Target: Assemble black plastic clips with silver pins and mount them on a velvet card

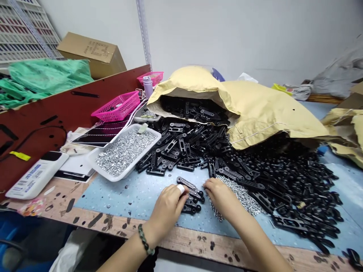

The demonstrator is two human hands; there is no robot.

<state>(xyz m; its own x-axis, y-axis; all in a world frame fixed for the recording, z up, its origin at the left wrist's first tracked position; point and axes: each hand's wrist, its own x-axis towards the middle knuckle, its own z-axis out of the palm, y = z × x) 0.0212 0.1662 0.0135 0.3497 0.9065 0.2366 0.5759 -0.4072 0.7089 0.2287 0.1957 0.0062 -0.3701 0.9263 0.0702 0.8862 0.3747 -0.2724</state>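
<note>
Lying against left fingers [181, 202], black parts [195, 194]; right fingers [210, 185] at screws [241, 192]; both grips unclear

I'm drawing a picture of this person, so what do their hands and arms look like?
The left hand has a white covering on one finger, perhaps tape or a bandage. That wrist wears a bracelet of round beads, dark and paler green. The right hand wears no glove, and no bracelet shows there. No sleeves show on either forearm.
</note>
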